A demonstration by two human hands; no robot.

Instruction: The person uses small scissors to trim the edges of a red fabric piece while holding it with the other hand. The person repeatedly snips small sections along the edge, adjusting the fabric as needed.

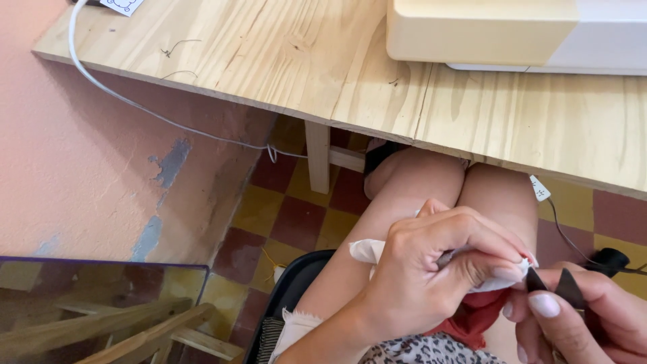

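Fingers of the left hand (431, 263) are curled and pressed together around a bunched piece of white cloth (377, 251), thumb and forefinger pinching it near its right end; one corner of the cloth sticks out to the left of the knuckles. Just beside it, the right hand (586, 313) pinches a small pair of black-handled snips (559, 283), whose dark points meet the cloth at the left thumb tip. Both hands hover over the person's bare knees, above a scrap of red cloth (472, 313) lying in the lap. The person sits on a dark chair (290, 286). A pale wooden table (290, 54) spans the top, with a cream sewing machine (512, 30) on its right part and a white cable (135, 104) running off its left edge and under it. Below lies a floor (283, 216) of red and yellow checked tiles, a black cord (610, 259) at the right, and a pink wall (87, 155) at the left.
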